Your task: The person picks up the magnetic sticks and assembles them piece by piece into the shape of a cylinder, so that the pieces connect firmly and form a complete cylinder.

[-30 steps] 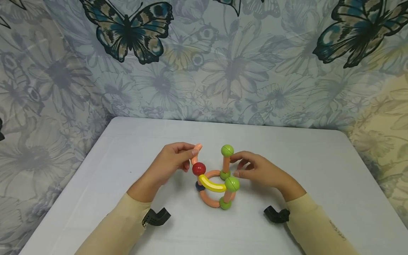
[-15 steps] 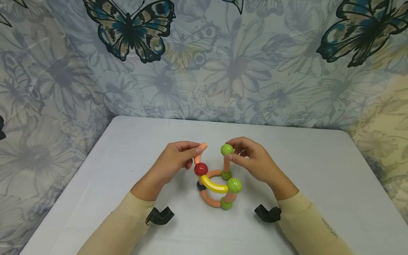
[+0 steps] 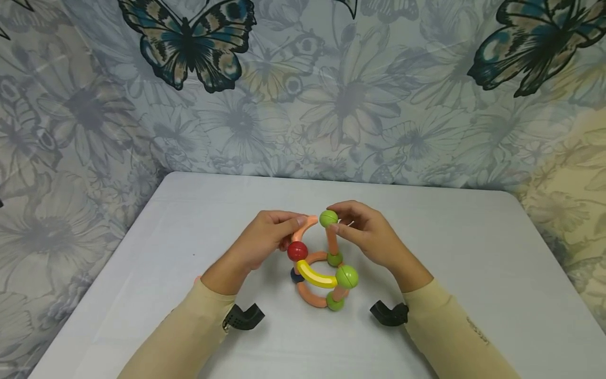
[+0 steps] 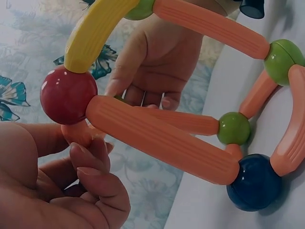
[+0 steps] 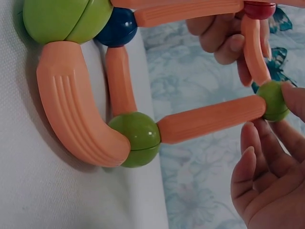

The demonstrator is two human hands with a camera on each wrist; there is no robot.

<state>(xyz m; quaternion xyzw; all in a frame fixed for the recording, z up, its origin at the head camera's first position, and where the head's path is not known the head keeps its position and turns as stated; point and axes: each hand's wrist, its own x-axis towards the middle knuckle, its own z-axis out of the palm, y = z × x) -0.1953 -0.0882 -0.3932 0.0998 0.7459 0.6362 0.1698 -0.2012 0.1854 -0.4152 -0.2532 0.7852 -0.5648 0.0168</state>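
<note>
A toy frame of balls and ribbed rods stands on the table. My left hand (image 3: 265, 237) pinches a curved orange rod (image 3: 305, 227), whose lower end meets a red ball (image 3: 297, 251). With thumb and fingers, my right hand (image 3: 366, 231) grips a green ball (image 3: 329, 218) atop a slightly tilted orange post (image 5: 212, 119). The curved rod's far end lies at this ball; whether it is seated cannot be told. A yellow curved rod (image 3: 316, 276) joins the red ball to a front green ball (image 3: 347, 276). Below the red ball, a dark blue ball (image 4: 254, 182) sits in the base ring.
The white table (image 3: 213, 195) runs back to a wall covering (image 3: 345, 105) printed with flowers and butterflies. A black device sticks out from each wrist, a left one (image 3: 243, 317) and a right one (image 3: 390, 313).
My right hand has moved up and left and taken hold of the upper green ball, tilting its post leftward. My left hand has swung the curved rod right toward that ball.
</note>
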